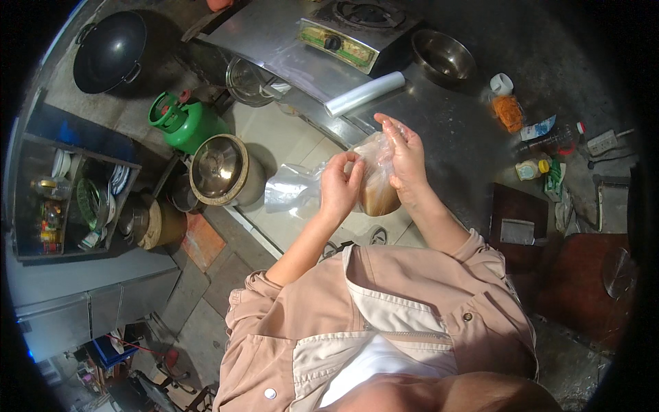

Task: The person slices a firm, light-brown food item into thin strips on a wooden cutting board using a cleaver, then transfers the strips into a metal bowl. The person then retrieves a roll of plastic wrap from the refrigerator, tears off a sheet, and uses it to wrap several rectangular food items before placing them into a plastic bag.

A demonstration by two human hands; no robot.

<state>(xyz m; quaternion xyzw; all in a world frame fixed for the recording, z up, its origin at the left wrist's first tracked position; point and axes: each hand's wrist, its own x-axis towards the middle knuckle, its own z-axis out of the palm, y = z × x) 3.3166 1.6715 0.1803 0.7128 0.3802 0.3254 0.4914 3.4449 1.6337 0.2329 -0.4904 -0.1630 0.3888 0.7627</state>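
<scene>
A tan, rounded food item (378, 195), possibly bread or dough, hangs in front of my jacket inside clear plastic film. Thumb and fingers of my left hand (340, 184) pinch the plastic on its left side. From there a loose, shiny end of the clear film (292, 189) sticks out to the left. My right hand (408, 154) cups the wrapped item from the right, index finger raised and palm against the plastic. Just beyond both hands, a roll of clear plastic film (365, 94) rests on the stainless steel counter (453, 131).
On the counter stand a gas stove (355, 38) and a metal bowl (444, 55). Bottles and packets, including an orange packet (508, 113), lie to the right. At left are a green gas cylinder (188, 123), a lidded pot (221, 170), a wok (110, 51) and a dish cabinet (103, 141).
</scene>
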